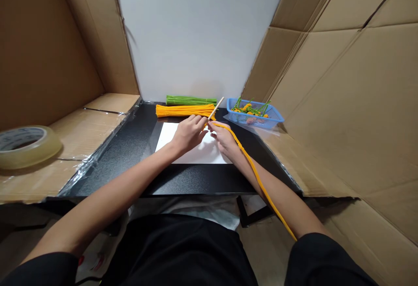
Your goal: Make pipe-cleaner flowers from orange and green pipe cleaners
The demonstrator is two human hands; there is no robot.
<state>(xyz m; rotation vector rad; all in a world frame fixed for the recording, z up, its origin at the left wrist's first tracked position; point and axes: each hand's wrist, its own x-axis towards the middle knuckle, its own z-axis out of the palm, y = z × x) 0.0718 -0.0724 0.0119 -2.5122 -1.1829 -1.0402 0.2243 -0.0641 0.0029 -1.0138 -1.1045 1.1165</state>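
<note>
My left hand (189, 132) is closed in a pinch on a thin wooden stick (217, 107) that points up and to the right. My right hand (224, 139) is closed on a long orange pipe cleaner (257, 177), which meets the stick at my fingertips and trails back along my right forearm. Both hands hover over a white sheet of paper (183, 149) on a black table (130, 146). Just beyond the hands lie a bundle of orange pipe cleaners (183, 110) and a bundle of green ones (191, 100).
A blue plastic basket (257, 118) holding orange and green pieces stands at the table's back right. A roll of clear tape (26, 144) sits on cardboard at the left. Cardboard walls (342, 81) enclose both sides; a white wall is behind.
</note>
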